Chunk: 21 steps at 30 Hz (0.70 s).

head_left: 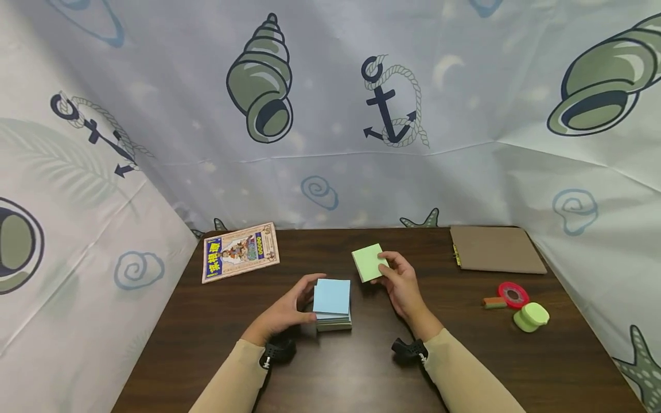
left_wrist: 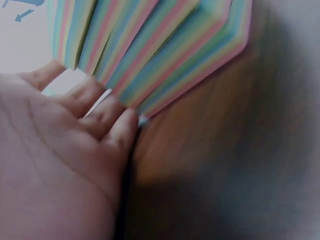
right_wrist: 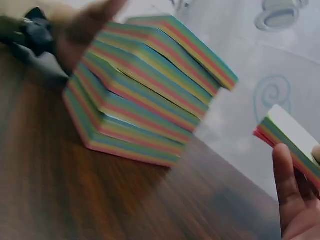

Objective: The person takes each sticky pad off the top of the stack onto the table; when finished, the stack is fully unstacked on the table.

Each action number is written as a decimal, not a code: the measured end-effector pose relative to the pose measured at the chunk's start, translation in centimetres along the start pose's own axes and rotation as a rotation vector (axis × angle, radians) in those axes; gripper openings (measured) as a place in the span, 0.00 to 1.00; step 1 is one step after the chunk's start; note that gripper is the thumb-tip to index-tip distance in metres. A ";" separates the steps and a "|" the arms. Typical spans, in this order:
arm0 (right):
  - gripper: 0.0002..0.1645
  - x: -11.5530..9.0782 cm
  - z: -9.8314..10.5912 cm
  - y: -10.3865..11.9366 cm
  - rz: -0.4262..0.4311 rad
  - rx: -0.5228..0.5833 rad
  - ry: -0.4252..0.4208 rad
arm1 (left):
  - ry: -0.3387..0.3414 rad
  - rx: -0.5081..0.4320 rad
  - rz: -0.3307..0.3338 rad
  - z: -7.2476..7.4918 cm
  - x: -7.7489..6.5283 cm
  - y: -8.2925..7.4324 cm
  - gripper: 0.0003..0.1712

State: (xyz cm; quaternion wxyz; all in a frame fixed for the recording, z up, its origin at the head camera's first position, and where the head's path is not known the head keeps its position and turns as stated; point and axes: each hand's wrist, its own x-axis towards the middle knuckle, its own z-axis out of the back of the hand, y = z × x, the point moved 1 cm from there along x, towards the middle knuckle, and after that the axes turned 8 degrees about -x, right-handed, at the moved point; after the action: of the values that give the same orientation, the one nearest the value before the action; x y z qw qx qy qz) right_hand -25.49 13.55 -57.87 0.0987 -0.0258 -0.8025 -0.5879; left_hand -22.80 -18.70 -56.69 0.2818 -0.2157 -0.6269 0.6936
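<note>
A stack of sticky note pads (head_left: 333, 298) stands on the table, light blue on top. In both wrist views the stack's edges (left_wrist: 150, 55) show multicoloured stripes, and its layers sit slightly out of line. My left hand (head_left: 281, 310) holds the stack from its left side, thumb toward the front and fingers round the back. To the right and farther back, my right hand (head_left: 405, 284) pinches one pad of sticky notes (head_left: 368, 263) by its right edge, light green face up and tilted. Striped edges also show on this pad (right_wrist: 286, 132) in the right wrist view.
An illustrated booklet (head_left: 240, 252) lies at the back left. At the back right is a flat brown folder-like thing (head_left: 498, 249). In front of it are a red ring-shaped roll (head_left: 513, 294), a small brown-and-green block (head_left: 494, 302) and a light green container (head_left: 531, 317). Patterned cloth (head_left: 330, 115) hangs behind.
</note>
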 end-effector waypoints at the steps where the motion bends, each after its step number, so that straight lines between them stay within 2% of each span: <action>1: 0.22 0.3 0.1 0.0 0.005 -0.016 -0.007 | -0.003 -0.003 -0.017 -0.1 0.0 0.2 0.54; 5: 0.24 1.4 0.3 -0.3 0.028 -0.084 0.008 | -0.012 0.004 -0.069 -0.6 -0.3 0.5 0.55; 11: 0.27 3.5 -0.5 -1.3 0.047 -0.190 0.066 | -0.052 0.020 -0.042 -0.5 -1.1 0.2 0.50; 16: 0.30 4.9 -0.2 -1.2 0.099 -0.379 0.078 | -0.042 0.022 -0.023 -0.8 -0.2 0.0 0.48; 21: 0.33 5.6 -0.7 -1.5 0.110 -0.532 0.095 | -0.001 0.026 -0.012 -0.7 -0.1 0.1 0.58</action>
State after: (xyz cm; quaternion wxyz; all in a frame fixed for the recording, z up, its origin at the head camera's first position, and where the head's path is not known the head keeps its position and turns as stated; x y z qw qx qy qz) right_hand -31.11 11.95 -58.05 0.1574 -0.0667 -0.6117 -0.7724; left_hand -22.27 -18.26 -56.91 0.2882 -0.2081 -0.6193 0.7000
